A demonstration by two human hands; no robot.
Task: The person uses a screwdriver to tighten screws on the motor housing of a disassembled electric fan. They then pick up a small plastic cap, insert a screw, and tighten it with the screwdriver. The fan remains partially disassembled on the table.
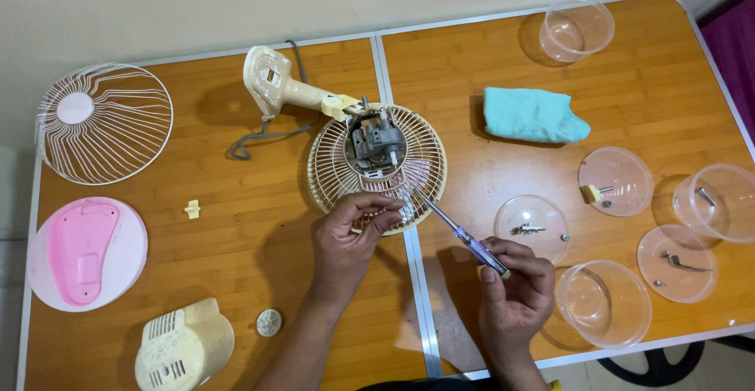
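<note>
A cream rear fan grille [377,169] lies flat in the middle of the wooden table, with the bare grey motor [375,145] and the cream fan stand [285,88] attached. My left hand [348,237] pinches the near rim of the grille. My right hand [511,289] holds a screwdriver [460,234] with a clear blue handle. Its shaft slants up and left, with the tip at the grille's near-right wires.
A white front grille [104,122] and a pink base plate [82,253] lie at left. A cream motor cover [182,348] and round knob [269,322] sit near the front. A teal cloth [533,116] and several clear plastic tubs and lids with small screws fill the right side.
</note>
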